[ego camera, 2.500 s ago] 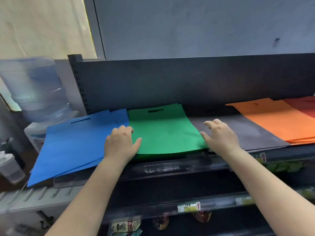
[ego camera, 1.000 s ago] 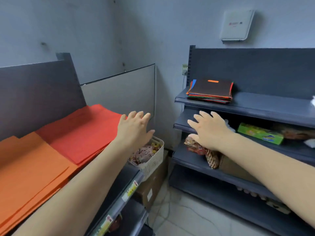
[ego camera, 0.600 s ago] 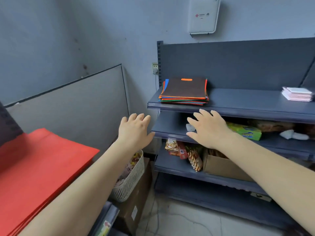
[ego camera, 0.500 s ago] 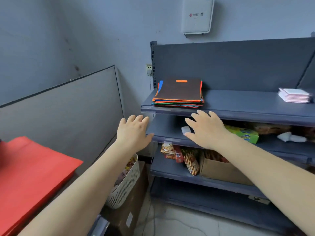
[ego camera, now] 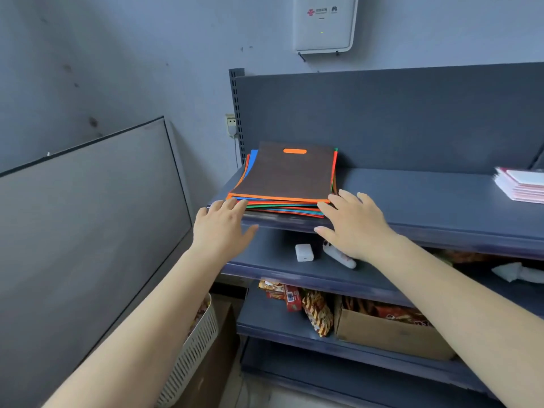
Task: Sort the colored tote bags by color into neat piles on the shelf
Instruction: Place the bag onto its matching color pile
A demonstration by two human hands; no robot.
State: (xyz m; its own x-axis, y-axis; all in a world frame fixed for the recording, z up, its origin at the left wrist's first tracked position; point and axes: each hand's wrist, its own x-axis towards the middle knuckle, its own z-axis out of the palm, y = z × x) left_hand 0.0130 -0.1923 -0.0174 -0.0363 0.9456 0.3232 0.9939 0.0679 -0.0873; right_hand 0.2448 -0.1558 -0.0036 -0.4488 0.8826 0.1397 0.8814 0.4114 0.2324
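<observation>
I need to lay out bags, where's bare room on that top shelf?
Bare: the top shelf between the mixed bag stack and the pink stack. Crowded: its left end, with both hands at the stack's front corners.

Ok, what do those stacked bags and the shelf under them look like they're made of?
Bags: likely non-woven fabric, matte, lying thin and flat with a die-cut handle slot; the top one is dark brown. Shelf: probably painted metal, smooth dark grey-blue, with a slotted upright at its corner.

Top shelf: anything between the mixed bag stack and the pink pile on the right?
Nothing; head view shows bare shelf between the mixed bag stack and the pink pile.
</observation>
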